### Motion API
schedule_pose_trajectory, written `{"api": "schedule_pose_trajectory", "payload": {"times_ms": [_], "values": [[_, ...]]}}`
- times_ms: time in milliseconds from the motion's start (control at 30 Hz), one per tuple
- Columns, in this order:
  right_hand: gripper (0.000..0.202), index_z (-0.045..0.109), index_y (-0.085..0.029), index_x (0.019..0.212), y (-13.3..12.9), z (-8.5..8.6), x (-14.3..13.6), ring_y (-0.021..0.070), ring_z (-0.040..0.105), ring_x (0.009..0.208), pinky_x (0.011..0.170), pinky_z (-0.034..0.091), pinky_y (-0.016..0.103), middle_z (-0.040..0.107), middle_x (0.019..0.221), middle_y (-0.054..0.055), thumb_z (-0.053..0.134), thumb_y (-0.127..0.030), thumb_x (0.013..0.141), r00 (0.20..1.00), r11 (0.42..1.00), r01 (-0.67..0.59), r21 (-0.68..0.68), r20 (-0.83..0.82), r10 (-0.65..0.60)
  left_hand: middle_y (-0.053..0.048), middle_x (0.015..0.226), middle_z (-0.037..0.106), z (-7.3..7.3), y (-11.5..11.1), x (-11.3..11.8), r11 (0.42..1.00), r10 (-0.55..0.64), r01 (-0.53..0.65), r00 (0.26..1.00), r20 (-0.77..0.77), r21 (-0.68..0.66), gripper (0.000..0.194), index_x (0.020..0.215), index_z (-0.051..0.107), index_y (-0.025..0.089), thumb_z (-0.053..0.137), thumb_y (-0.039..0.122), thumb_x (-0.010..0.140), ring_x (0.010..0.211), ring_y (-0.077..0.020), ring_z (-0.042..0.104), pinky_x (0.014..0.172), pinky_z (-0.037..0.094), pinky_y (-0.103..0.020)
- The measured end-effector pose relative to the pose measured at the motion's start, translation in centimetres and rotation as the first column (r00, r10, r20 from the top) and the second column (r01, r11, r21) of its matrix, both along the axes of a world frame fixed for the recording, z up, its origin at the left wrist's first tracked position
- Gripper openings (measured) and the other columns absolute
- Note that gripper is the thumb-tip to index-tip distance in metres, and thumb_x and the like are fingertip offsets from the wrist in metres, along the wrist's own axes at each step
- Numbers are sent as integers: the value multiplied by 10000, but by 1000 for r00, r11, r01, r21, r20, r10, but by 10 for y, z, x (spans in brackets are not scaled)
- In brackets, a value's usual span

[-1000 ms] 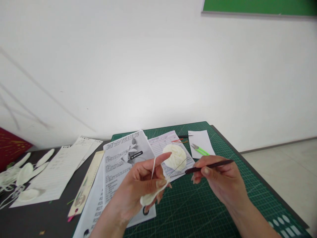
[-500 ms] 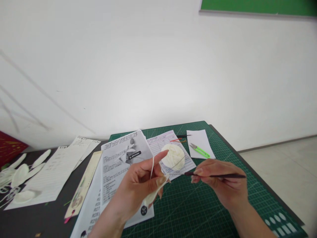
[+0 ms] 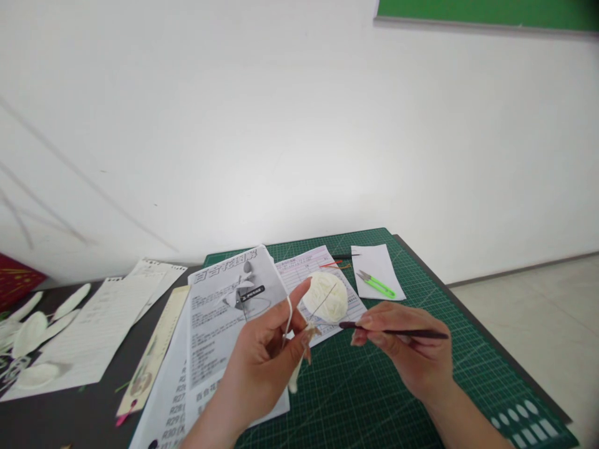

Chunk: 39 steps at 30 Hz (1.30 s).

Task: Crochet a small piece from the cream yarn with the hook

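Between thumb and fingers, my left hand (image 3: 269, 349) pinches a small piece of cream crochet work (image 3: 294, 374), most of it hidden behind the fingers. A strand of cream yarn (image 3: 289, 312) runs over the raised index finger. My right hand (image 3: 407, 349) grips the dark handle of a crochet hook (image 3: 416, 333), held nearly level. Its thin metal shaft points left and reaches the crochet work at my left fingertips. Just beyond the hands a ball of cream yarn (image 3: 333, 296) rests on a printed sheet (image 3: 299, 265).
A green cutting mat (image 3: 355, 386) covers the table. Green thread snips (image 3: 378, 284) lie on white paper (image 3: 374, 255). To the left are a printed pattern sheet (image 3: 215, 324), a ruler-like strip (image 3: 152, 349), lined notes (image 3: 103, 324) and white crocheted petals (image 3: 30, 333). A wall stands behind.
My right hand and the hook have shifted slightly left, closer to my left hand. The crochet work has turned in my left fingers, and its lower end now hangs further right.
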State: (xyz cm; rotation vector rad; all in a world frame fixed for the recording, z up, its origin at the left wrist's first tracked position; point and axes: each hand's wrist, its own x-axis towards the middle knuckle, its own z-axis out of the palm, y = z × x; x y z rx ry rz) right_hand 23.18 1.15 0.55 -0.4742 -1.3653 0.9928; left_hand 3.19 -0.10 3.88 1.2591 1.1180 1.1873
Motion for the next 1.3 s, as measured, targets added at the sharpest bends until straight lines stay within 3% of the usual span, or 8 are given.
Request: {"api": "schedule_pose_trajectory", "payload": {"times_ms": [133, 267, 400, 600, 700, 867, 1167, 1300], "values": [[209, 762, -211, 923, -3, -4, -5, 178, 719, 615, 558, 597, 278, 760, 759, 58, 679, -72, 791, 997, 992, -2, -125, -82, -8, 14, 584, 624, -7, 3, -1, 999, -39, 41, 997, 59, -36, 338, 1087, 708, 198, 732, 205, 750, 517, -125, 552, 501, 439, -218], [128, 768, -225, 887, -3, -8, -9, 155, 711, 557, 529, 600, 249, 759, 684, 36, 718, -159, 789, 983, 950, -42, -308, -181, -15, 19, 592, 626, -10, 3, -2, 995, -66, 76, 987, 145, -60, 244, 990, 741, 193, 738, 182, 747, 528, -116, 560, 531, 441, -223], [113, 773, -214, 866, 1, -10, -9, 166, 721, 562, 538, 614, 256, 767, 690, 46, 745, -170, 766, 976, 941, -79, -328, -220, 5, 58, 601, 621, -5, 1, 0, 994, -24, 48, 969, 247, -93, 434, 1138, 688, 265, 746, 133, 729, 524, -88, 579, 544, 421, -195], [102, 773, -209, 855, 3, -13, -7, 160, 720, 551, 523, 618, 238, 764, 674, 35, 756, -183, 757, 965, 925, -128, -357, -261, 33, 37, 564, 617, -1, -2, 3, 991, -11, 44, 967, 255, -125, 215, 892, 769, 199, 770, 122, 691, 510, -91, 562, 510, 402, -187], [94, 773, -208, 851, 2, -12, -7, 152, 718, 543, 525, 616, 227, 761, 660, 30, 756, -191, 759, 963, 908, -133, -397, -267, 24, 40, 558, 621, 1, -3, 3, 988, -10, 57, 953, 302, -146, 303, 962, 764, 221, 783, 122, 677, 494, -75, 560, 500, 403, -162], [103, 775, -218, 850, 4, -10, -5, 160, 717, 576, 547, 608, 241, 755, 684, 35, 768, -205, 748, 967, 938, -135, -318, -247, 55, 43, 575, 635, 6, -2, 2, 968, -15, 112, 918, 396, -225, 476, 1086, 727, 290, 796, 108, 651, 431, -64, 566, 427, 403, -140], [79, 776, -218, 827, 6, -7, 1, 173, 705, 625, 578, 591, 286, 733, 740, 42, 747, -174, 767, 983, 971, -134, -196, -154, 105, 8, 617, 688, -6, 7, -9, 910, -147, 326, 831, 537, -255, 514, 1143, 698, 256, 758, 65, 669, 386, -68, 565, 342, 404, -117], [75, 779, -216, 824, 1, -4, 0, 180, 704, 604, 560, 591, 297, 741, 721, 51, 755, -185, 761, 990, 982, -86, -169, -124, 65, 8, 615, 680, -5, 6, -9, 901, -165, 355, 813, 558, -251, 505, 1134, 704, 250, 766, 79, 663, 375, -63, 558, 332, 397, -110]]}}
